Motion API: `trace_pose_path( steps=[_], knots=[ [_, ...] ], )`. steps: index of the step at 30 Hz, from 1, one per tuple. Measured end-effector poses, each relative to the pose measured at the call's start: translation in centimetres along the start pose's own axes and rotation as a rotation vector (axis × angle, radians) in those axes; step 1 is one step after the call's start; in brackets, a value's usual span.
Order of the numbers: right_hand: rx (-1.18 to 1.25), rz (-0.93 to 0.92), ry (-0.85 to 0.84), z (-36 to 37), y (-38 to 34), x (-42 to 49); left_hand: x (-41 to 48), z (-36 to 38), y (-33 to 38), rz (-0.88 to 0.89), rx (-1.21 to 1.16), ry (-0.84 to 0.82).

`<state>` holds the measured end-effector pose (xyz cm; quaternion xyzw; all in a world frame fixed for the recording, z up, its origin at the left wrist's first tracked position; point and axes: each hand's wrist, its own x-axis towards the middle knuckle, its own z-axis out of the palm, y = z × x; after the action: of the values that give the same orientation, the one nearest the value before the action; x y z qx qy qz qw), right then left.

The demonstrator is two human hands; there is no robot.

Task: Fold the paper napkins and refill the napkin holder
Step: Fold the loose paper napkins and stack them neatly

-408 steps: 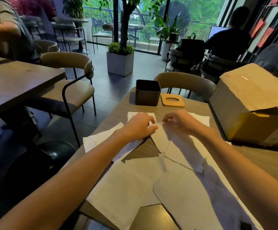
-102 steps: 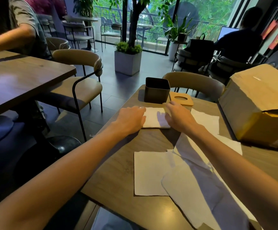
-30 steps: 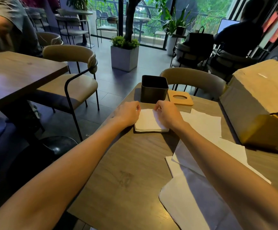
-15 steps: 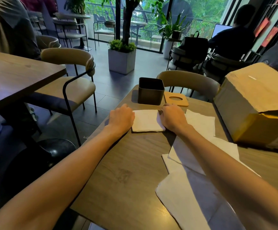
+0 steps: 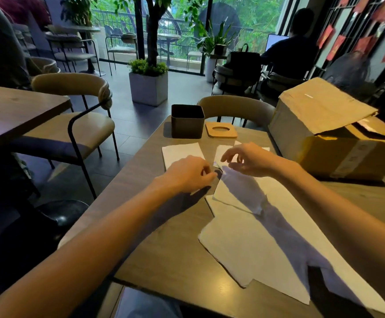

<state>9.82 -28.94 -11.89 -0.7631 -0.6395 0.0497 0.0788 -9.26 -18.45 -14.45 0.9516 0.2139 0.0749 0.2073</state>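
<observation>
head view: the left hand sits low over the wooden table, knuckles up, its fingers curled in and pinched at the near corner of an unfolded napkin; whether the paper is truly gripped there i cannot tell, since the fingertips are tucked under and in shadow. the right hand hovers just beside it, a little above the surface, fingers spread and loosely bent, holding nothing that shows. the two hands are near each other but not touching.

just beyond the left hand lies the folded napkin, a neat white rectangle flat on the table, its near edge covered by the knuckles. under and behind the right hand more white paper peeks out. toward the viewer the loose napkins spread out in overlapping sheets, reaching to the table's near edge, with the shadow of the right arm falling across them.

farther back, the napkin holder stands upright near the far edge, a dark square box open at the top, well apart from the folded napkin. just beside it on the right lies a flat wooden lid with an oval hole in it. a cardboard box with an open flap takes up the right side of the table. a padded chair is tucked in behind the holder.
</observation>
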Motion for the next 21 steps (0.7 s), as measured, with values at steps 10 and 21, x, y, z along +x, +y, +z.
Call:
trace_pose_path(
  steps=[10,21],
  knots=[
    [-0.046,0.214,0.059,3.4,0.8,-0.8,0.5,2.8,2.7,-0.111,-0.012,0.045],
    [0.237,0.192,0.199,1.6,0.9,-0.8,1.0,2.6,1.1,-0.191,-0.371,-0.035]
  ],
)
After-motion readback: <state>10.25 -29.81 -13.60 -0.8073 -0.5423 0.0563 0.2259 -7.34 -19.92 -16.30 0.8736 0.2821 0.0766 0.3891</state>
